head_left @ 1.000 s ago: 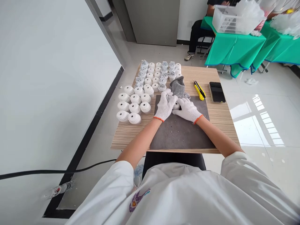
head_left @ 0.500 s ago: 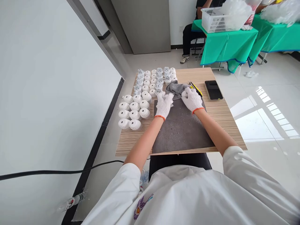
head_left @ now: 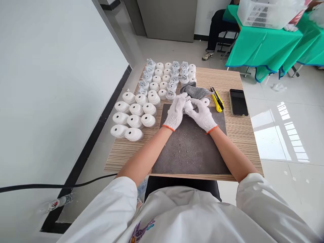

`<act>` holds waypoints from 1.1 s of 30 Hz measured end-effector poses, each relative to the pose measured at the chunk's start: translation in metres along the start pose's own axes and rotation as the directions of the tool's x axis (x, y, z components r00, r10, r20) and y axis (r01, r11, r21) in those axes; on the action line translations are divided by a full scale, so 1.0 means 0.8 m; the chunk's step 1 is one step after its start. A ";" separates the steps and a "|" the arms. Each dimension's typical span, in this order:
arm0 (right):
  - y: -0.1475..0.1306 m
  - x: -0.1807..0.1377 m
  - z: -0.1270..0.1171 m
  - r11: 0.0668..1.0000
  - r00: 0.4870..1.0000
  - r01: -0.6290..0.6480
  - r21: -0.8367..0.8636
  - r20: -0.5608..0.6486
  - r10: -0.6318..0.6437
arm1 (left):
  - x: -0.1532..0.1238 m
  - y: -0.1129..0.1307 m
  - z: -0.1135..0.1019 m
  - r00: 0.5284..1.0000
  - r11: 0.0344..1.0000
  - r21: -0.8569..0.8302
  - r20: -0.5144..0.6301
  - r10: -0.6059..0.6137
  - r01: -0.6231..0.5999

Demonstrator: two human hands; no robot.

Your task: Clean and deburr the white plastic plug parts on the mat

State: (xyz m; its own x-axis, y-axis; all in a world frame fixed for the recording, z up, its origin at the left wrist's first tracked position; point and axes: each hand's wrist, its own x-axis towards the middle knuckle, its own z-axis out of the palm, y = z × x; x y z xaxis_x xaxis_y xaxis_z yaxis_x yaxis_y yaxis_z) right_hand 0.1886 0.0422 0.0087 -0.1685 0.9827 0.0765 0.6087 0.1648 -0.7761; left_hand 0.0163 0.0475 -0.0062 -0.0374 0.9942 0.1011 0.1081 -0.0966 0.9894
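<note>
My left hand and my right hand, both in white knit gloves with orange cuffs, meet over the top of a dark grey mat. Between them they grip a white round plastic part, largely covered by the fingers. Just beyond the hands lies a crumpled grey cloth. A second white piece with a small hole sits beside my right fingers. Off to the right is a yellow utility knife. Small pale crumbs dot the mat.
Rows of white ribbed round parts cover the table's left side; behind them stand several parts with pale grey fittings. A black phone lies at right. Beyond, a person sits by a green-covered table bearing a white basket.
My right hand has left the grey cloth and come in beside my left. Both now hold a white round part over the mat. The view has shifted, showing the knife fully.
</note>
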 end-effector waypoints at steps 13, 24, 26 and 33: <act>0.005 -0.004 0.006 0.995 0.995 0.017 -0.099 -0.092 -0.026 | -0.003 0.019 0.002 0.997 0.997 0.030 -0.004 -0.073 0.073; -0.002 -0.004 0.004 0.990 0.990 -0.027 -0.140 -0.139 0.008 | -0.005 0.023 0.002 0.996 0.997 0.024 0.049 -0.069 0.068; 0.002 -0.001 0.003 0.994 0.988 -0.027 -0.106 -0.154 0.010 | -0.004 0.021 0.000 0.998 0.998 0.048 0.043 -0.043 0.041; 0.013 0.004 0.000 0.955 0.981 -0.167 0.245 -0.057 0.186 | -0.002 0.022 0.004 0.999 0.998 -0.051 -0.006 -0.039 0.039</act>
State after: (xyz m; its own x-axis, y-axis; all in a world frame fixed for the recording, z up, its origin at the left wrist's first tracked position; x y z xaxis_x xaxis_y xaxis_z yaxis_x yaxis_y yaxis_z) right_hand 0.1945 0.0469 0.0011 -0.0080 0.9994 -0.0339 0.4194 -0.0274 -0.9074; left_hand 0.0215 0.0445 0.0107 -0.0471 0.9969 0.0630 0.0559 -0.0603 0.9966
